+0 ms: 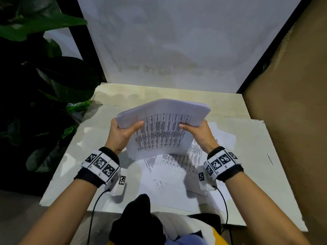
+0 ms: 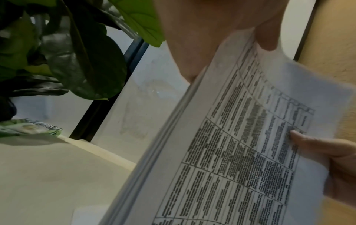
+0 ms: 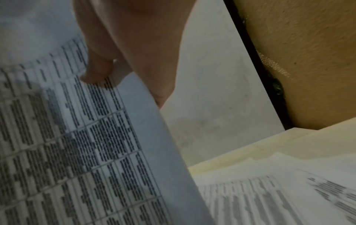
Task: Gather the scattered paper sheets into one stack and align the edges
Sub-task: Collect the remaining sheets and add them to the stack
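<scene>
A thick stack of printed sheets is held up off the table, tilted toward me, its top edge bent away. My left hand grips its left side, thumb on the printed face. My right hand grips the right side the same way. In the left wrist view the stack shows its layered edge and the right thumb pressing the table print. The right wrist view shows the stack with my thumb on it. Several loose sheets lie overlapping on the table below.
The white table has a pale board wall behind and a brown wall at right. A leafy plant stands at left, with a green packet by the table corner. Wrist cables hang near the front edge.
</scene>
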`<state>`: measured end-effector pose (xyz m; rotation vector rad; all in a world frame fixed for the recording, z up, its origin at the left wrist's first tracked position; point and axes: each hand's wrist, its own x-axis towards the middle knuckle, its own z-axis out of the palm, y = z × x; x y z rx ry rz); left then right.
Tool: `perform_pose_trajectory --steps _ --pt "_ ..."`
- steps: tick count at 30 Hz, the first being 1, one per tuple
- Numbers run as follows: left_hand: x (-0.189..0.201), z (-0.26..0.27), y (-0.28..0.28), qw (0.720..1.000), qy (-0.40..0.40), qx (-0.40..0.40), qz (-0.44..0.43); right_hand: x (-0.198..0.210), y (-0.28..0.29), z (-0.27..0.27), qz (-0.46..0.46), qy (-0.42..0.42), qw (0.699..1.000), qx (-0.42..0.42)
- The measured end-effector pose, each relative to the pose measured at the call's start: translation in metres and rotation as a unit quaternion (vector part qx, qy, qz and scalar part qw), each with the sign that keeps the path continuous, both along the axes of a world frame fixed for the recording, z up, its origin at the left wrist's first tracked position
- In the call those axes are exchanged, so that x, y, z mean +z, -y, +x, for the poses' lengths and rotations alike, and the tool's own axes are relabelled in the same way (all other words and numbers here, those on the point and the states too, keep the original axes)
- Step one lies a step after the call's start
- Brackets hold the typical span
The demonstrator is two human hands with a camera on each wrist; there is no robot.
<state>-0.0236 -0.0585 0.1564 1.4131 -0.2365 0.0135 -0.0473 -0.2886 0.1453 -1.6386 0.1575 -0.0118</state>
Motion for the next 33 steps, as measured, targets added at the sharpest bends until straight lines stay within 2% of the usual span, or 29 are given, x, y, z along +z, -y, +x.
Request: perform_pose_trajectory --steps 5,11,15,20,27,33 --pt "0.012 -0.004 -0.009 1.000 0.014 -0.021 0.011 0.013 -0.001 0.003 0.015 0.033 0.999 -0.010" --pt "-0.022 -0.007 -0.007 0.991 -0.104 -0.031 0.083 -0.014 -0.007 0.000 -0.017 -0.033 0.999 0.015" --pt "-0.017 -0.007 0.001 0.988 -0.091 -0.013 0.125 -0.015 -0.008 0.003 0.010 -0.018 1.000 -0.018" --pt "-0.008 -0.011 -0.011 0.996 -0.067 -0.009 0.057 -0.009 -0.003 -0.001 0.031 -0.006 0.999 -0.021" --pt "-0.022 -0.010 -0.013 0.993 -0.104 -0.003 0.063 -0.022 -0.010 0.001 0.014 -0.057 0.998 0.033" --pt "-0.023 -0.010 -0.004 0.987 -0.146 0.000 0.072 -0.019 -0.015 0.008 0.016 -0.055 0.998 0.003"
